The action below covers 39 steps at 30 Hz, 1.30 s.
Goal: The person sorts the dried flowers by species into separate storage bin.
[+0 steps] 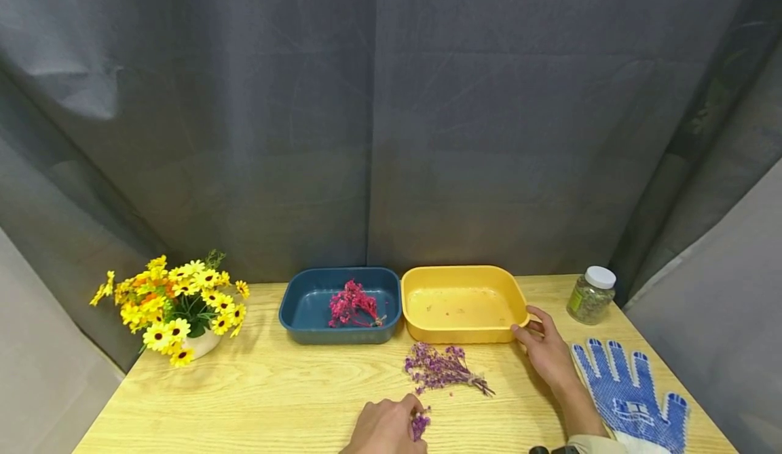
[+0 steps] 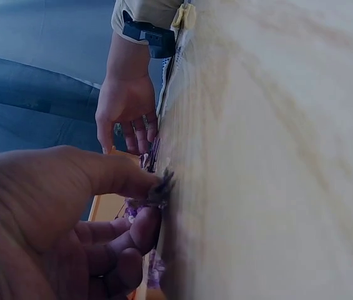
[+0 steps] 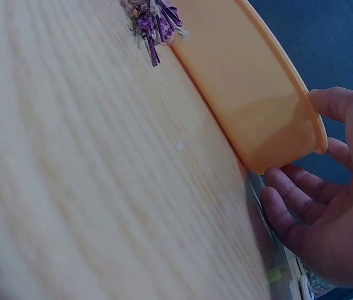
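My left hand (image 1: 386,428) is low at the front of the table. Its thumb and forefinger pinch a small sprig of purple dried flowers (image 1: 419,425), whose stem end (image 2: 162,189) shows between the fingertips in the left wrist view. At the front right corner of the yellow tray (image 1: 464,335), my right hand (image 1: 546,349) grips the rim and wall between thumb and fingers. A tied bunch of purple dried flowers (image 1: 441,367) lies on the table in front of that tray, stems pointing right. Small bits lie on the yellow tray's floor.
Left of the yellow tray stands a dark blue tray (image 1: 342,336) holding pink dried flowers (image 1: 353,305). A pot of yellow artificial flowers (image 1: 183,305) is at far left. At right are a white-lidded jar (image 1: 590,296) and a blue-and-white glove (image 1: 632,393). Grey curtains hang behind.
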### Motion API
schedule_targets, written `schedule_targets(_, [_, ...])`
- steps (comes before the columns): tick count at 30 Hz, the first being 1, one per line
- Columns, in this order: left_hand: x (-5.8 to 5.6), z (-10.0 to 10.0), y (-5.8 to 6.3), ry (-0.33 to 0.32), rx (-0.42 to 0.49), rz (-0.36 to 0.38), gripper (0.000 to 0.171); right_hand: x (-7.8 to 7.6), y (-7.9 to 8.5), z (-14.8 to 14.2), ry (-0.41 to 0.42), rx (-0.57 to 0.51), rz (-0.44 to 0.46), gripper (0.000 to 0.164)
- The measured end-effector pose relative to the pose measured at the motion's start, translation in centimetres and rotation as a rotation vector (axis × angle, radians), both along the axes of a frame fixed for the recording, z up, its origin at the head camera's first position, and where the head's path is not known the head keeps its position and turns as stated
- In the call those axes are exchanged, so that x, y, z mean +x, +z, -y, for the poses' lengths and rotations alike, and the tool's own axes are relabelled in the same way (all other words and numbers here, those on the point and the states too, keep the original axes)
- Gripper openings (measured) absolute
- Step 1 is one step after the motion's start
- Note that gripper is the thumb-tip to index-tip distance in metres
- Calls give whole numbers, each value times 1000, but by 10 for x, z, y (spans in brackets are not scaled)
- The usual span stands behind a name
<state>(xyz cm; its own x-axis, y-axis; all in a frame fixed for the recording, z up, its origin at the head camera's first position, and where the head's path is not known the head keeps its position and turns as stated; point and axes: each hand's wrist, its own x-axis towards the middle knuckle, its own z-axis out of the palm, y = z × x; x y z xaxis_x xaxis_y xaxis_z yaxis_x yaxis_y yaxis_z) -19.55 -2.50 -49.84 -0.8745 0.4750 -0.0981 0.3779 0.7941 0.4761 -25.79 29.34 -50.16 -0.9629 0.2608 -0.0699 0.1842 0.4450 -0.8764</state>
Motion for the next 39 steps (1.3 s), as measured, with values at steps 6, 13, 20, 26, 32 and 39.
schedule_targets(6, [1, 2, 1, 9, 57, -16, 34, 0, 0, -1, 1, -5, 5, 73])
schedule_targets(13, [0, 4, 0, 20, 175, -43, 27, -1, 1, 0, -2, 4, 2, 72])
schedule_targets(20, [-4, 4, 3, 61, 293, -58, 22, -2, -2, -1, -11, 25, -5, 72])
schedule_targets(26, [-9, 5, 10, 138, 371, -73, 25, -1, -5, -1, -26, 26, 1, 72])
schedule_targets(32, [-20, 2, 16, 178, 391, -117, 29, 0, -5, 0, -35, 29, -7, 72])
schedule_targets(39, [-39, -8, 26, 208, 412, -188, 29, -1, -5, 0, -31, 21, -16, 71])
